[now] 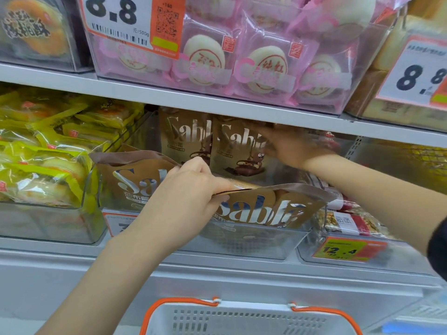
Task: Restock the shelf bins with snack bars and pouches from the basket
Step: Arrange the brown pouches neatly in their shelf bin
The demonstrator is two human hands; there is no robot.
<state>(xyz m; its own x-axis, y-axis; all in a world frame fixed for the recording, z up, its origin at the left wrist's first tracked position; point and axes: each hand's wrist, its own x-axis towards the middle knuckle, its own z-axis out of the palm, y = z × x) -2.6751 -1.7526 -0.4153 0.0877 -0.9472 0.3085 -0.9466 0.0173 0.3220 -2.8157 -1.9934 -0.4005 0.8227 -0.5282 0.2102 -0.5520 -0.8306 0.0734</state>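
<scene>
Brown "Sablé" pouches fill a clear shelf bin (246, 240) at the middle of the lower shelf. My left hand (186, 192) pinches the top edges of two front pouches, one to the left (130, 180) and one to the right (268, 211), holding them tilted forward. My right hand (287, 146) reaches deep into the bin under the upper shelf and grips the top of an upright pouch (237, 151) at the back. Another upright pouch (183, 136) stands to its left. The white basket with orange rim (242, 315) sits below at the bottom edge.
A bin of yellow-wrapped cakes (41, 151) stands to the left, and a bin of red-labelled bars (348, 221) with a 12.4 price tag (348, 250) to the right. The upper shelf edge (217, 102) hangs low over the bin, carrying pink-wrapped pastries (242, 64).
</scene>
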